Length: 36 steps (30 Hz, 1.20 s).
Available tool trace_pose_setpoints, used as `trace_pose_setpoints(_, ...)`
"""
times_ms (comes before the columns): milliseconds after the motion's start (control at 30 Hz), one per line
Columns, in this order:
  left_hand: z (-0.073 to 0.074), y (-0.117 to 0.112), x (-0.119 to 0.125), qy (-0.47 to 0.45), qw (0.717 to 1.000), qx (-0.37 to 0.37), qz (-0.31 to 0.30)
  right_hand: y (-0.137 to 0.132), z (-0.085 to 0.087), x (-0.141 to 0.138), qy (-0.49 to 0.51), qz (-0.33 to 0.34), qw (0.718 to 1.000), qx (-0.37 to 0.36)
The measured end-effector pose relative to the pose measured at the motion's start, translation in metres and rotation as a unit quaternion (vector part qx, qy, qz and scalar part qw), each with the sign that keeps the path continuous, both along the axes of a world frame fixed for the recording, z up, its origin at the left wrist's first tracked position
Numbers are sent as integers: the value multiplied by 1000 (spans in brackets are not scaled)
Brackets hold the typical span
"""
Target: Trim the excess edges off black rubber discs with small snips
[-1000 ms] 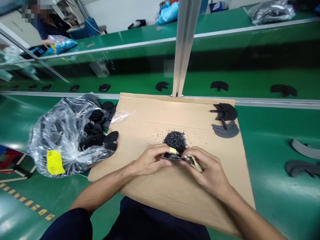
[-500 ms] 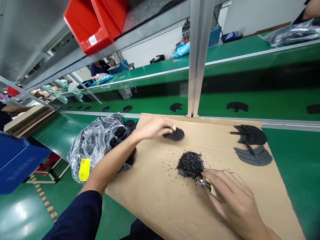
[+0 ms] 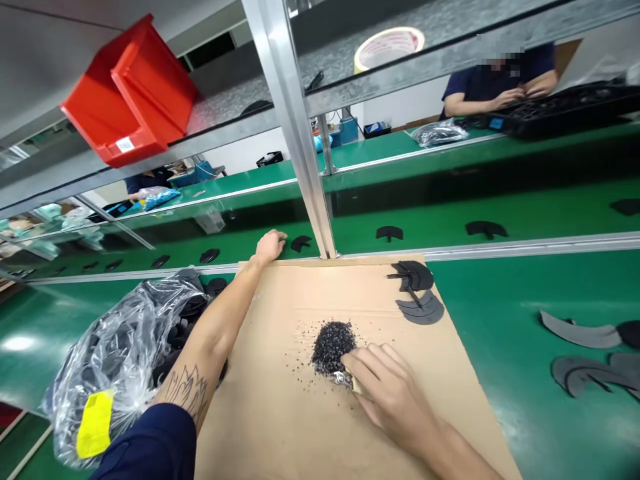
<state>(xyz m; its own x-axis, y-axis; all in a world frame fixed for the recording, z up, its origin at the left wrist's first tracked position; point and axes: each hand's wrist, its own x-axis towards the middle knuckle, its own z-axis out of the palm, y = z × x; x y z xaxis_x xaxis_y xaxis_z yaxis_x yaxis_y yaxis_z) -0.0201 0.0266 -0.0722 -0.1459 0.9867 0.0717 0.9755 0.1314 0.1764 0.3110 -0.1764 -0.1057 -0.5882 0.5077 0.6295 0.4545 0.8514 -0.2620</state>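
My left hand (image 3: 270, 245) reaches across to the green belt behind the cardboard, back toward me, fingers curled. What it holds, if anything, is hidden. Just right of it on the belt lies a dark, fan-shaped part (image 3: 301, 243). Over the cardboard (image 3: 270, 393), my right hand (image 3: 387, 390) is closed around small metal nippers (image 3: 342, 379); their handles are mostly covered by the fingers. The nippers' head touches the near edge of a heap of black plastic trimmings (image 3: 333, 347). More black fan-shaped parts (image 3: 420, 308) lie at the cardboard's far right corner.
A clear bag (image 3: 130, 327) of black parts with a yellow label stands left of the cardboard. Grey curved pieces (image 3: 580, 332) lie on the right. A metal post (image 3: 305, 153) rises behind the cardboard; a red bin (image 3: 135, 100) sits above. A co-worker (image 3: 500, 87) sits across.
My left hand has moved from above the cardboard, where it held a black rounded part, out to the belt. The view has swung right. My right hand keeps the nippers by the heap.
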Motion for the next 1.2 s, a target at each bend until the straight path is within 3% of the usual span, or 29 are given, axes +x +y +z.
trace_pose_setpoints(100, -8, 12, 25, -38, 997, 0, -72, 1, -2, 0, -2, 1, 1000, 0)
trace_pose_setpoints(200, -7, 17, 37, -70, 993, 7, -97, 3, -5, 1, 2, 11, 1000, -3)
trace_pose_setpoints(300, 10, 12, 33, -104, 988, 58, -95, 5, -7, 3, 27, 12, 1000, 6)
trace_pose_setpoints(400, 33, -9, 26, -155, 974, 117, -114, 5, -8, 3, 82, 0, 997, -2)
trace_pose_setpoints(467, 43, -39, 27, -192, 962, 132, -144, 2, -6, 2, 126, -17, 991, -41)
trace_pose_setpoints(533, 45, -83, 36, -229, 946, 128, -189, 0, -4, 0, 160, -45, 981, -102)
trace_pose_setpoints(567, 43, -108, 43, -251, 934, 127, -221, -1, -2, -2, 174, -58, 973, -140)
trace_pose_setpoints(667, 30, -182, 73, -360, 836, 102, -401, -2, 1, -7, 218, -64, 939, -258)
trace_pose_setpoints(767, 14, -225, 92, -370, 817, 56, -439, 2, 1, -11, 208, 11, 917, -340)
trace_pose_setpoints(833, 8, -236, 87, -330, 842, 42, -425, 4, 0, -13, 187, 41, 912, -363)
trace_pose_setpoints(900, 7, -240, 66, -225, 897, 19, -379, 6, -2, -13, 185, 30, 910, -370)
trace_pose_setpoints(933, 8, -241, 51, -147, 932, -3, -331, 6, -3, -13, 187, 18, 910, -370)
trace_pose_setpoints(1000, 13, -244, 17, 34, 982, -65, -172, 7, -3, -12, 191, -7, 910, -368)
trace_pose_setpoints(1033, 15, -246, 1, 109, 986, -95, -81, 8, -2, -12, 193, -18, 910, -367)
trace_pose_setpoints(1067, 17, -249, -13, 142, 983, -109, -31, 8, -1, -11, 196, -27, 909, -367)
trace_pose_setpoints(1133, 19, -256, -36, 170, 977, -126, 24, 9, 1, -11, 201, -37, 906, -371)
trace_pose_setpoints(1200, 20, -260, -49, 165, 977, -131, 36, 9, 4, -12, 205, -36, 903, -375)
